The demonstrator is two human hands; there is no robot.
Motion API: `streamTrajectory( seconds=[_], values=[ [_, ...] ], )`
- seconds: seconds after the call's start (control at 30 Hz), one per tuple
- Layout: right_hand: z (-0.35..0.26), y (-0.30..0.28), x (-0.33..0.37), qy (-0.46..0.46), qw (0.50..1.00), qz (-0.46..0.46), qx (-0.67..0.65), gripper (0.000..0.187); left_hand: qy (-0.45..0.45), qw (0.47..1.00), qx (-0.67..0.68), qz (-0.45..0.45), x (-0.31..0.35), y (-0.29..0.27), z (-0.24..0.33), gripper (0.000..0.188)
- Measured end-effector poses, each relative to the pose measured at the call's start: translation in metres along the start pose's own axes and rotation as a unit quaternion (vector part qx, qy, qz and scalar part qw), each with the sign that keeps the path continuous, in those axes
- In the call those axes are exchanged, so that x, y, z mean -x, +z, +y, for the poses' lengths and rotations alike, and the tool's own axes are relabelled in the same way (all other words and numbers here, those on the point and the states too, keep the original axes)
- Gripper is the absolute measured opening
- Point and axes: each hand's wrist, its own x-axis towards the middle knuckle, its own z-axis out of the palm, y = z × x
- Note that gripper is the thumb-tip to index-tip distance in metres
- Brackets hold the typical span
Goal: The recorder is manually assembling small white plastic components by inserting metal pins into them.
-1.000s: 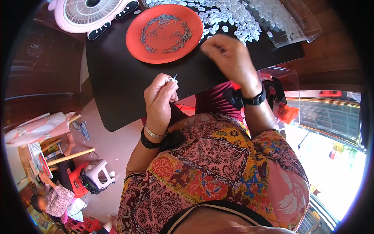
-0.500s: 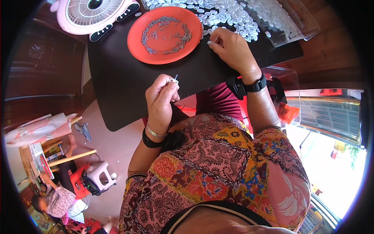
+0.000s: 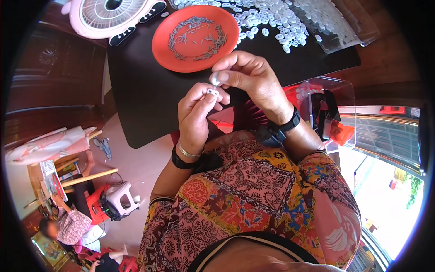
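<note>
My left hand (image 3: 198, 106) pinches a small white plastic piece (image 3: 213, 92) between thumb and fingers, with a thin grey pin standing up out of it. Just above, my right hand (image 3: 248, 80) grips a second small white oval piece (image 3: 215, 79) between thumb and forefinger, at the top of the pin. Whether the pin sits inside this upper piece I cannot tell. Beyond my hands, a round red plate (image 3: 164, 56) bears many small grey pins (image 3: 206, 56), mostly in a loose ring. A spread of white oval pieces (image 3: 272, 18) lies to the right of the plate.
A pink and white fan (image 3: 113, 18) stands at the far left of the dark table (image 3: 140, 99). At the far right, a clear plastic container (image 3: 337, 27) holds more white pieces. Another clear box (image 3: 346, 97) is beside my right arm. A person (image 3: 72, 224) sits at the lower left.
My right hand has come left and nearer from the pile, carrying a white oval piece to the pin above my left hand. My left hand keeps its pinch.
</note>
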Motion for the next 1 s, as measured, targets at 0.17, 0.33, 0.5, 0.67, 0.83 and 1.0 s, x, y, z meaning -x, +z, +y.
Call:
streamTrajectory(
  seconds=[0.17, 0.33, 0.5, 0.67, 0.83, 1.0],
  values=[
    [0.009, 0.006, 0.002, -0.008, 1.0, -0.015, -0.019, 0.008, 0.018, 1.0, 0.012, 0.02, 0.0, -0.004, -0.001, 0.021],
    [0.006, 0.001, 0.002, 0.036, 0.999, -0.021, 0.005, 0.006, 0.024, 0.999, 0.012, 0.024, 0.0, -0.007, 0.001, 0.02],
    [0.006, -0.003, -0.003, 0.06, 0.998, 0.031, -0.009, 0.008, -0.031, 0.997, -0.02, 0.067, 0.002, -0.009, 0.001, 0.016],
    [0.007, -0.001, -0.002, 0.076, 0.995, 0.05, -0.037, 0.008, -0.032, 0.997, -0.017, 0.075, 0.003, -0.006, -0.001, 0.015],
    [0.009, 0.003, -0.002, 0.062, 0.996, 0.054, -0.033, 0.008, -0.037, 0.996, -0.018, 0.078, 0.003, -0.006, -0.001, 0.015],
    [0.011, 0.006, -0.001, 0.051, 0.996, 0.071, -0.014, 0.008, -0.036, 0.995, -0.026, 0.084, 0.003, -0.004, 0.001, 0.014]
  ],
)
